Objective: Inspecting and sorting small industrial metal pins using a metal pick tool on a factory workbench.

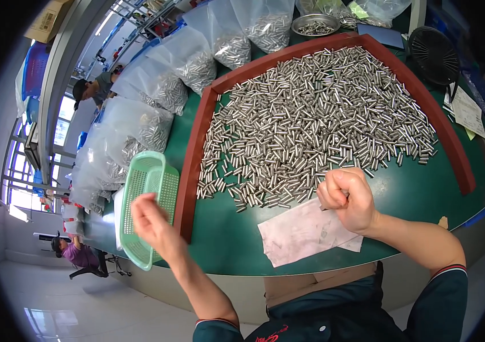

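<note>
A broad heap of small, shiny metal pins (310, 119) covers the green tabletop (225, 239) in front of me. My right hand (348, 196) is closed in a fist at the near edge of the heap, above a stained pale cloth (299, 233). Its curled fingers hide whatever they may hold. To the left, my left hand (154, 225) is over a light green perforated plastic basket (168, 191). Motion smears its fingers, so their grip does not show. The part of the basket under this hand is covered.
A dark red wooden frame (194, 154) borders the heap on three sides. Clear bags of pins (197, 68) line its outer left and far side. A metal bowl (315, 25) and a black fan (433, 54) stand at the back. Two people are farther off at left.
</note>
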Demonstrator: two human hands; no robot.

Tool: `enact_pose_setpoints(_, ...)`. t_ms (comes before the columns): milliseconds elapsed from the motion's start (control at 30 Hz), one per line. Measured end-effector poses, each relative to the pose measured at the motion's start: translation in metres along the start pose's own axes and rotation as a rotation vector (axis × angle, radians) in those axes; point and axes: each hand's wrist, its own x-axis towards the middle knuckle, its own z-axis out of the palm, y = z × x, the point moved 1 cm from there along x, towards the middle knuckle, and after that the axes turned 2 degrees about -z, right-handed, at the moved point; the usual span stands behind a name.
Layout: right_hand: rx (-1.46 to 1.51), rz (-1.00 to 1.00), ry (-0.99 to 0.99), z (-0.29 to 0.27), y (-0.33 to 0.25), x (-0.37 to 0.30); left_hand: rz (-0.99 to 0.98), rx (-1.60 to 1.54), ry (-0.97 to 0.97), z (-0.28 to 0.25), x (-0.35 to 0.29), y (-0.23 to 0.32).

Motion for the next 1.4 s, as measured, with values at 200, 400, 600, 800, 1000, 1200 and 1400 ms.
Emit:
enact_pose_setpoints(200,-0.040,-0.017,0.033,0.008,0.001,0.002,0.330,0.640,0.077,-0.065,0.076,-0.056)
enact_pose_setpoints(400,-0.044,-0.020,0.033,0.000,0.005,0.004,0.412,0.449,-0.263,0.004,0.024,-0.018)
enact_pose_setpoints(600,-0.069,-0.012,0.035,0.003,0.001,0.002,0.349,0.278,-0.700,0.066,-0.035,-0.013)
enact_pose_setpoints(800,-0.040,0.018,0.015,0.003,0.000,0.002,0.281,0.396,-0.676,0.085,-0.044,-0.018)
enact_pose_setpoints(1000,-0.063,0.025,0.030,0.001,0.000,0.002,0.121,0.349,-0.760,0.087,-0.042,-0.016)
enact_pose_setpoints(1200,-0.068,0.020,0.040,0.002,0.000,0.003,-0.091,0.215,-0.725,0.081,-0.041,-0.024)
enact_pose_setpoints(1400,-0.001,0.022,0.061,0.001,0.000,0.003,-0.608,-0.574,-0.870,0.073,-0.040,-0.032)
